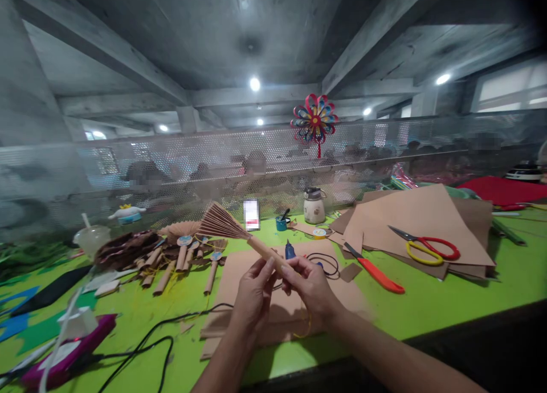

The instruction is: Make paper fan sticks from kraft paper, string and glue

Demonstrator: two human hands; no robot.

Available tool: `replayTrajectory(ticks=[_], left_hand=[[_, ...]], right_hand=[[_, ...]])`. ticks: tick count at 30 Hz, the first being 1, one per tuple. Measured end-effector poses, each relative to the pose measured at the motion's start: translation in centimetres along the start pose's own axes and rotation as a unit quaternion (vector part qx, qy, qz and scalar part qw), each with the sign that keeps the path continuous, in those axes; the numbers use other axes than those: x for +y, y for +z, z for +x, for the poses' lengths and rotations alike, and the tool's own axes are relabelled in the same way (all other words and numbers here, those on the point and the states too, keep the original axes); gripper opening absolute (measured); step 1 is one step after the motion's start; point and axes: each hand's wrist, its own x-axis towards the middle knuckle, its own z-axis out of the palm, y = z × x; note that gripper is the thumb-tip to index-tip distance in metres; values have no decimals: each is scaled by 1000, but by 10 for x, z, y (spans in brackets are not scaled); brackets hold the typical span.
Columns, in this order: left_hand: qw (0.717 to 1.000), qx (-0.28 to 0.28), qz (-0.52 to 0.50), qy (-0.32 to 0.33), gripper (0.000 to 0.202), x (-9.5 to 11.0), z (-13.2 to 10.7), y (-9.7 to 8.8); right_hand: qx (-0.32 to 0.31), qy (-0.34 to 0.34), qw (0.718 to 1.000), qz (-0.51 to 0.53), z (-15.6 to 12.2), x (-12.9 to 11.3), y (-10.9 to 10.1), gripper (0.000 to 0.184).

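My left hand (253, 293) and my right hand (311, 287) both pinch the handle of a brown folded paper fan (222, 223), held over the brown cardboard sheet (239, 267) on the green table (427, 302). The fan's pleated head points up and to the left. A thin yellow cord (304, 327) hangs below my right hand. Just behind my hands stands a blue glue gun (290, 249) with a black cable loop (327, 263).
A pile of finished paper fans (179, 256) lies at left, beside a plastic cup (92, 239). An orange-handled cutter (376, 273), red-and-yellow scissors (427, 249) on stacked brown paper (419, 222), a phone (251, 213), and black cables (154, 342) lie around. A mesh screen (213, 165) with people behind backs the table.
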Motion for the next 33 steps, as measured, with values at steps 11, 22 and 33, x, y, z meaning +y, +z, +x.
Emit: replayTrajectory(ticks=[11,22,33], left_hand=[[1000,0,0,0,29,7,35,-3],[975,-155,102,-122,25,4,29,-22],[961,-208,88,-158,22,-7,23,-22]], right_hand=[[11,4,994,-110,27,5,-21,41],[0,13,983,-184,107,-35,-54,45],[-51,-1,995,-85,88,-45,-33,35]])
